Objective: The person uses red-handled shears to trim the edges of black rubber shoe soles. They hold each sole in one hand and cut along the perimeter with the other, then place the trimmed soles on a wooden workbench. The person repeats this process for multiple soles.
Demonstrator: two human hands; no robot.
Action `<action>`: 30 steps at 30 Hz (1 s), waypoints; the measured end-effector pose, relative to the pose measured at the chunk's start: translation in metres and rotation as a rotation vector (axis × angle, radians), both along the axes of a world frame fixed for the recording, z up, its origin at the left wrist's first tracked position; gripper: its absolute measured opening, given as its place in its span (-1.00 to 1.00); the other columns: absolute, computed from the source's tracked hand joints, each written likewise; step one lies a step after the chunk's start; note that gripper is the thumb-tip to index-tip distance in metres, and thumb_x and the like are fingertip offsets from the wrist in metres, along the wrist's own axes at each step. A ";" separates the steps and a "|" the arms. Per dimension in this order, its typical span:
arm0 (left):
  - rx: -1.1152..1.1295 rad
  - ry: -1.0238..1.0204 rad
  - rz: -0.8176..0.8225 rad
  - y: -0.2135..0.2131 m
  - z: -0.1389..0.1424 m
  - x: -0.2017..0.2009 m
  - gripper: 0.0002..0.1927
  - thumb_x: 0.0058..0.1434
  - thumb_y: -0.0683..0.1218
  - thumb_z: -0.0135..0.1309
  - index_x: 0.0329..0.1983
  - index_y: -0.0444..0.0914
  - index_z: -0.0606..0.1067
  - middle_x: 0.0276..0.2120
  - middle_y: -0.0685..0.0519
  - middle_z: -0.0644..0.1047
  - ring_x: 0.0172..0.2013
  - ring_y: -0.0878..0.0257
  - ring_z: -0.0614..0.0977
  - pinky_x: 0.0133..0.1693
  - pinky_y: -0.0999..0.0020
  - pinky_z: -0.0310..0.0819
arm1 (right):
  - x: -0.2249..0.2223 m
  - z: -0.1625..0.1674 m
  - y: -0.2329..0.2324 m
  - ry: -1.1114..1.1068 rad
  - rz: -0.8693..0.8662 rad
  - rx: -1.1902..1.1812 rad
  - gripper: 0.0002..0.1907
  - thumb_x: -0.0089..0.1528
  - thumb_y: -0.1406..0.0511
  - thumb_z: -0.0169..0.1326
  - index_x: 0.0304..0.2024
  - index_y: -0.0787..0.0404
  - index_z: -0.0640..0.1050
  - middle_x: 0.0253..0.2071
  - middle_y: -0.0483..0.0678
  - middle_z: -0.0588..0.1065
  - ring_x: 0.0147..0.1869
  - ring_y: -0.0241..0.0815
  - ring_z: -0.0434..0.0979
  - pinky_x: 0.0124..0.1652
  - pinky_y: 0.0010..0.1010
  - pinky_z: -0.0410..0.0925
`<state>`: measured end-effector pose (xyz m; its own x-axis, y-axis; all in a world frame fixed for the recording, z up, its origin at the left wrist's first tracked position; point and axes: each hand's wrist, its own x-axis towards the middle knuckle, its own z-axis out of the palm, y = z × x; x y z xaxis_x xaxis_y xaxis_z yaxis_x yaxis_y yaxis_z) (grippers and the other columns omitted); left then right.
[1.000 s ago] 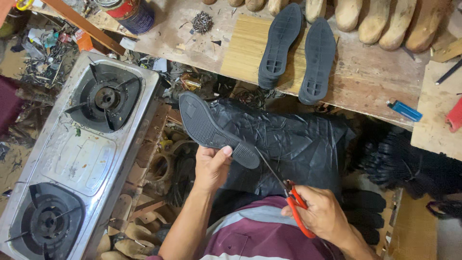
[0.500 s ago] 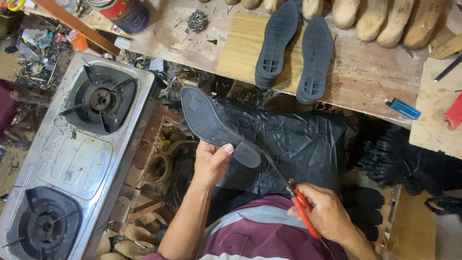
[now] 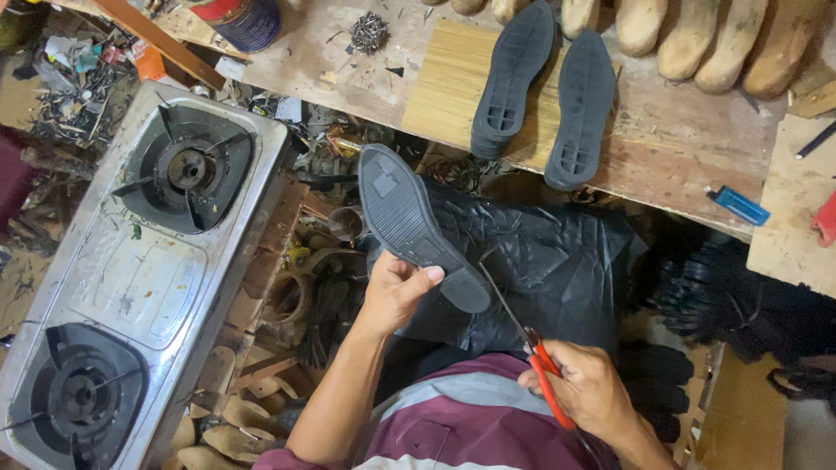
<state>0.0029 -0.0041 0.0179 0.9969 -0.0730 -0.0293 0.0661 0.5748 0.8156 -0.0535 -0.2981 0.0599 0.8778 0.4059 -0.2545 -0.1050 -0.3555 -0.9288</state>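
The dark shoe sole is held over the lap, above a sheet of black plastic, gripped near its heel end by the left hand, whose thumb is pressed over the edge while the fingers are curled shut underneath. Its long axis is seen to run from that hand up and to the left, toe end farthest away, tread side turned toward the camera. The right hand is closed round the red handles of a pair of scissors (the blades are thin and dark, and how far they are parted cannot be told); their tips are pointed up-left toward the heel end of the sole, just beside it, so the sole lies up and to the left of the right hand, and the left hand is the one in contact with it.

To the left, a two-burner steel stove is set low, with scraps and wooden pieces between it and the lap. Farther off, on the wooden tabletop, two more dark soles are laid side by side on a pale board, with a blue lighter to their right, a small heap of nails, a can, and a row of wooden lasts along the far edge.
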 end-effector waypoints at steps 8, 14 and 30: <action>0.021 0.022 -0.108 -0.014 -0.003 -0.003 -0.41 0.22 -0.34 0.16 0.32 -0.28 0.31 0.10 0.03 0.53 0.10 0.25 0.57 0.17 0.26 0.45 | 0.000 -0.017 0.012 0.197 -0.241 0.051 -0.73 0.14 0.35 0.21 -0.11 0.31 0.62 -0.58 -0.13 0.51 -0.62 -0.39 0.42 -0.59 -0.52 0.29; 0.064 0.077 -0.274 -0.027 -0.006 -0.008 -0.42 0.26 -0.31 0.18 0.34 -0.28 0.32 0.09 0.07 0.52 -0.02 0.28 0.51 -0.02 0.31 0.40 | 0.011 -0.023 0.022 0.149 -0.296 0.122 -0.80 0.11 0.32 0.26 -0.34 0.33 0.54 -0.67 -0.10 0.46 -0.67 -0.38 0.41 -0.59 -0.52 0.26; 0.124 0.104 -0.099 -0.022 -0.014 0.010 -0.60 0.25 -0.23 0.18 0.15 -0.25 0.42 -0.13 0.10 0.57 -0.23 0.36 0.57 -0.25 0.42 0.51 | 0.002 -0.032 0.014 0.368 -0.229 0.026 -0.71 0.18 0.27 0.21 -0.12 0.33 0.60 -0.63 -0.15 0.44 -0.64 -0.39 0.39 -0.59 -0.53 0.30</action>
